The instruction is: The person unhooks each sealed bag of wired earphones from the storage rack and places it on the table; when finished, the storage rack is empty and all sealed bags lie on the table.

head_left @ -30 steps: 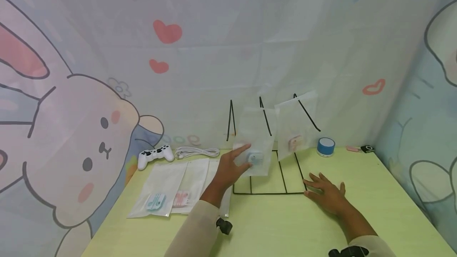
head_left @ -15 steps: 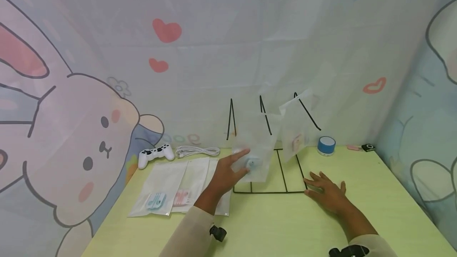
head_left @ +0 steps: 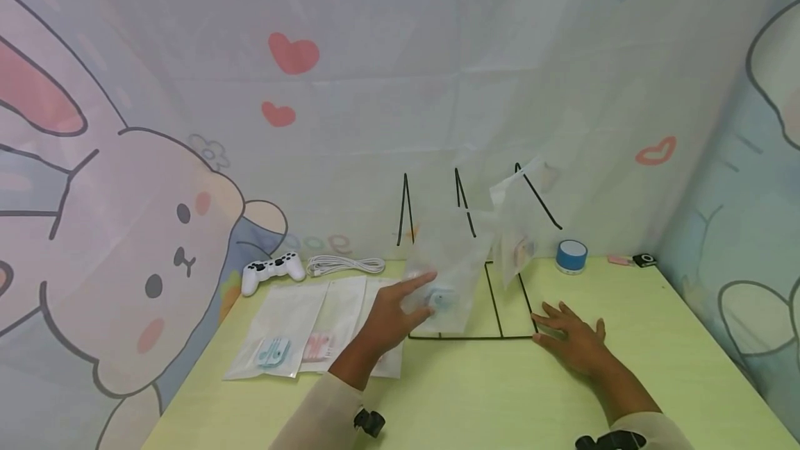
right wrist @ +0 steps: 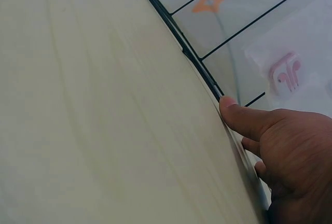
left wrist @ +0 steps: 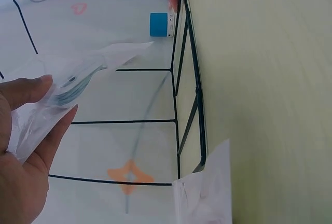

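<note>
My left hand pinches a clear plastic bag by its lower part, with blue wired earphones inside. In the head view this bag stands in front of the black wire rack, its top edge overlapping the middle prong. In the left wrist view, thumb and fingers lie on either side of the bag. My right hand rests on the rack's right front corner, fingers spread, thumb against the front bar. A second bag with pink earphones hangs from the right prong.
Several flat bags with blue and pink earphones lie on the table left of the rack. Behind them are a white game controller and a coiled white cable. At the back right stand a blue cylinder and a small black device.
My left hand has moved down and slightly left, lowering the bag of blue earphones in front of the rack. The hanging bag has turned a little. My right hand has stayed put.
</note>
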`<action>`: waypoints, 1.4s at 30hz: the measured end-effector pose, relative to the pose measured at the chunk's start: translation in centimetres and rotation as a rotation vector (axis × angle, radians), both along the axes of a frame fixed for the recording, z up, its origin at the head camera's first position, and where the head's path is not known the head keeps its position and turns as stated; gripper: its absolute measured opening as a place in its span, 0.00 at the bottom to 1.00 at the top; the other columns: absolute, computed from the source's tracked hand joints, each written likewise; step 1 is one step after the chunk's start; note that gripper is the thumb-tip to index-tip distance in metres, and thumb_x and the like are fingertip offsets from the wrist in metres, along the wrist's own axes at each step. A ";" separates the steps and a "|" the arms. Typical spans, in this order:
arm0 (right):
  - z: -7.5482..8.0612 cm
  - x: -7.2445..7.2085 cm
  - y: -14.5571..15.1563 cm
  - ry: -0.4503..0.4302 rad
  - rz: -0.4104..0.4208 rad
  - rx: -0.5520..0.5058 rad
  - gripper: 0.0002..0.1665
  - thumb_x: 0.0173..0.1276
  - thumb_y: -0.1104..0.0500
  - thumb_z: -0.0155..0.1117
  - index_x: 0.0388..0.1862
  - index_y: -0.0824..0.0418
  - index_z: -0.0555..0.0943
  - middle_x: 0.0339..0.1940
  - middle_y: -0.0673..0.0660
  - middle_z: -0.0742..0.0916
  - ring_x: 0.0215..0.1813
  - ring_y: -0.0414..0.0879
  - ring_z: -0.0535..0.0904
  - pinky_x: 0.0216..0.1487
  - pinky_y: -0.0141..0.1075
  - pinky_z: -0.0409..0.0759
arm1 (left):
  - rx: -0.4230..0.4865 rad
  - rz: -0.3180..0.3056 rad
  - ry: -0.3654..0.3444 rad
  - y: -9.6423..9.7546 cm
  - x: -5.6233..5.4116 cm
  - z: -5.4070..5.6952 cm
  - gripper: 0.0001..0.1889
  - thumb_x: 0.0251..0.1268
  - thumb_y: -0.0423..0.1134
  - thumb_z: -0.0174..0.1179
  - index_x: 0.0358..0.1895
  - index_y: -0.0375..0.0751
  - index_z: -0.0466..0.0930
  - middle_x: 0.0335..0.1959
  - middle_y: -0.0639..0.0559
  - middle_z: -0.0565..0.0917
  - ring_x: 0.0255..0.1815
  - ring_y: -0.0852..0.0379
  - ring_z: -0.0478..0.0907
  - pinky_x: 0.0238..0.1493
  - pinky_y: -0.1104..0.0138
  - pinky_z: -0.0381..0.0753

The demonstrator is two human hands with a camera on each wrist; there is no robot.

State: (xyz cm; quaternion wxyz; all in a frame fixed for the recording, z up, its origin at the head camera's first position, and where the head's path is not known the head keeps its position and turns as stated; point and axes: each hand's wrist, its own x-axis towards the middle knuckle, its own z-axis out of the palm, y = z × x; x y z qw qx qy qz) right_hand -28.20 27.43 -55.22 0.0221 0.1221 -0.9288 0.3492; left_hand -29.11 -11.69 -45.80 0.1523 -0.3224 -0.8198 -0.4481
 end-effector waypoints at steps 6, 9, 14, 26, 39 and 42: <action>0.3 0.1 0.0 0.004 0.004 -0.007 0.32 0.79 0.43 0.69 0.75 0.56 0.82 0.85 0.68 0.71 0.88 0.78 0.53 0.71 0.90 0.26 | -0.020 -0.017 -0.006 -0.3 0.9 0.6 0.33 0.65 0.26 0.76 0.74 0.40 0.81 0.73 0.44 0.84 0.75 0.42 0.81 0.73 0.48 0.82; 0.3 0.2 0.0 0.000 0.004 -0.012 0.32 0.79 0.43 0.69 0.75 0.56 0.82 0.85 0.69 0.71 0.88 0.78 0.52 0.71 0.90 0.25 | -0.025 -0.024 0.009 -0.5 1.2 0.7 0.33 0.64 0.26 0.76 0.74 0.40 0.82 0.72 0.44 0.85 0.74 0.43 0.82 0.72 0.49 0.83; 0.2 0.1 -0.1 -0.006 0.004 -0.015 0.33 0.78 0.43 0.69 0.75 0.56 0.82 0.85 0.68 0.71 0.88 0.78 0.52 0.71 0.90 0.25 | -0.037 -0.032 0.035 -0.7 1.7 0.8 0.33 0.64 0.27 0.77 0.74 0.40 0.82 0.71 0.44 0.86 0.73 0.43 0.83 0.71 0.49 0.84; 0.3 0.2 -0.1 0.007 0.008 -0.014 0.32 0.78 0.44 0.70 0.75 0.56 0.83 0.85 0.69 0.72 0.88 0.79 0.53 0.70 0.90 0.25 | -0.072 -0.040 0.029 -1.3 2.7 1.7 0.32 0.64 0.26 0.76 0.73 0.42 0.83 0.71 0.45 0.86 0.72 0.43 0.83 0.69 0.53 0.86; 0.2 0.1 0.0 -0.002 0.007 -0.005 0.33 0.78 0.43 0.70 0.76 0.56 0.82 0.85 0.68 0.71 0.88 0.78 0.53 0.71 0.90 0.25 | -0.132 -0.053 0.017 -2.3 4.4 3.2 0.33 0.64 0.27 0.77 0.73 0.43 0.83 0.71 0.45 0.86 0.69 0.47 0.86 0.63 0.59 0.87; 0.3 0.1 0.0 0.008 0.007 0.000 0.33 0.78 0.44 0.70 0.75 0.56 0.82 0.85 0.69 0.72 0.88 0.78 0.53 0.70 0.91 0.27 | -0.137 -0.062 0.031 -2.5 4.8 3.4 0.33 0.63 0.27 0.77 0.73 0.43 0.83 0.71 0.46 0.86 0.72 0.46 0.84 0.65 0.58 0.87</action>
